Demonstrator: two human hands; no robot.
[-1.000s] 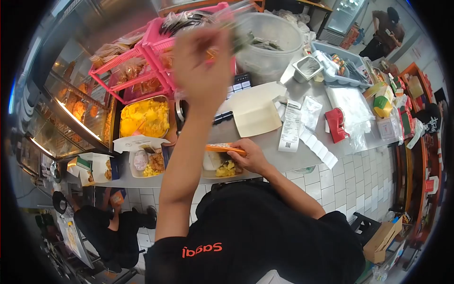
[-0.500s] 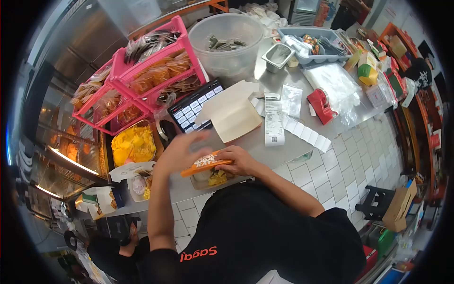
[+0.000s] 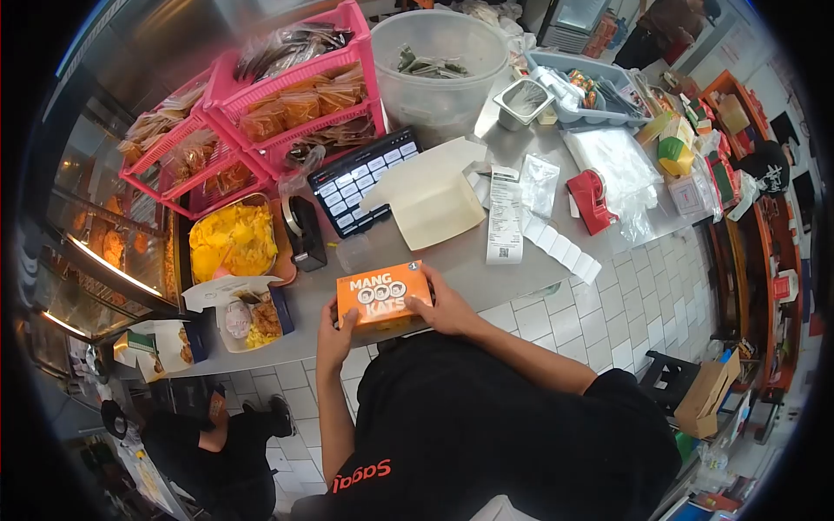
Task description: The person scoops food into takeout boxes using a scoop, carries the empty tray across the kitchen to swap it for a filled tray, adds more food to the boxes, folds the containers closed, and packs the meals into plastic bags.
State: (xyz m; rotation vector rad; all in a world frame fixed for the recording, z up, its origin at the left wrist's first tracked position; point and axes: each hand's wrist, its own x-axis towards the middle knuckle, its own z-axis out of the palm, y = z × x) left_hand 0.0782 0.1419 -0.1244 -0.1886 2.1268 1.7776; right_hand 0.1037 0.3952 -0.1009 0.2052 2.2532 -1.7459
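An orange food box (image 3: 385, 292) with "MANG KATS" in white on its lid sits at the front edge of the metal counter. My left hand (image 3: 334, 333) grips its left side, thumb on the lid. On the right side, my right hand (image 3: 445, 304) holds it with fingers round the corner. A little yellow food shows below the lid's front edge. Behind it, an open blank carton (image 3: 439, 219) leans over a tablet (image 3: 352, 193). To the left stands an open box of yellow rice, fried chicken and a wrapped round item (image 3: 254, 321).
A tray of yellow rice (image 3: 233, 241) and a black tape dispenser (image 3: 301, 233) are at the left. Pink racks of sauce packets (image 3: 291, 108), a clear bucket (image 3: 439, 74), a receipt (image 3: 505, 213) and a red tape dispenser (image 3: 591, 200) line the counter. Another person (image 3: 217, 460) stands lower left.
The orange lid has come down over the yellow food. My left hand has moved from above the box down to its left side. The view has shifted slightly.
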